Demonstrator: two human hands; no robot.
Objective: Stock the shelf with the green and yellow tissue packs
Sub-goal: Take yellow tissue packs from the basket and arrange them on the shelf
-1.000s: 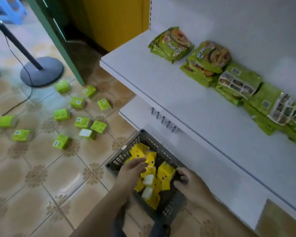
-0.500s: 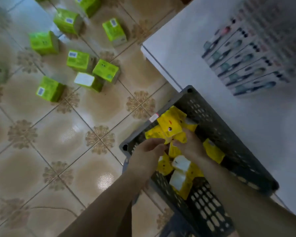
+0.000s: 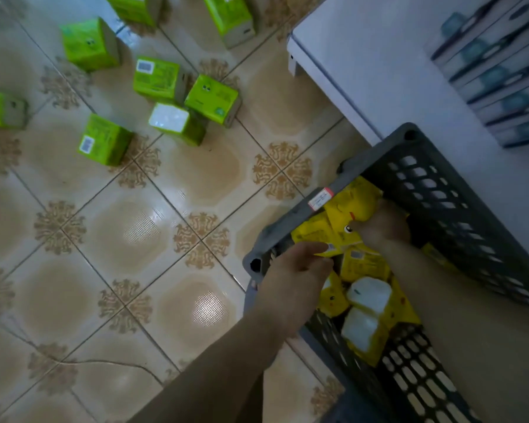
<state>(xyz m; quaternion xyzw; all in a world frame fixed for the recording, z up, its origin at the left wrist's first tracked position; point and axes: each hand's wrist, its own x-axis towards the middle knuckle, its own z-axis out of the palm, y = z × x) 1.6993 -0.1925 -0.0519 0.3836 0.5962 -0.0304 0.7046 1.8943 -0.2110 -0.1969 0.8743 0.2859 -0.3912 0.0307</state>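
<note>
In the grey basket [image 3: 376, 154] at near right: yellow tissue packs [image 3: 367, 267] under both hands.
Head view: the left hand [image 3: 293, 279] pinches one pack's edge by the near rim; the right hand [image 3: 382, 228] curls round another further in; green tissue packs [image 3: 159, 76] lie on the floor [image 3: 135, 285] far left; the shelf [image 3: 379, 56] stands just beside; better to grip each pack round its body, then lift clear of the rim.

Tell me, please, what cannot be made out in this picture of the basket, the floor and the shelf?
Head view only:
1. Number of yellow plastic-wrapped tissue packs in the grey slotted plastic basket: the left hand, right hand and forearms cover some.
2. Long boxes on the white shelf: blurred, cut by the right edge.
3. Green tissue packs on the tiled floor: top and left edges cut some off.
</note>
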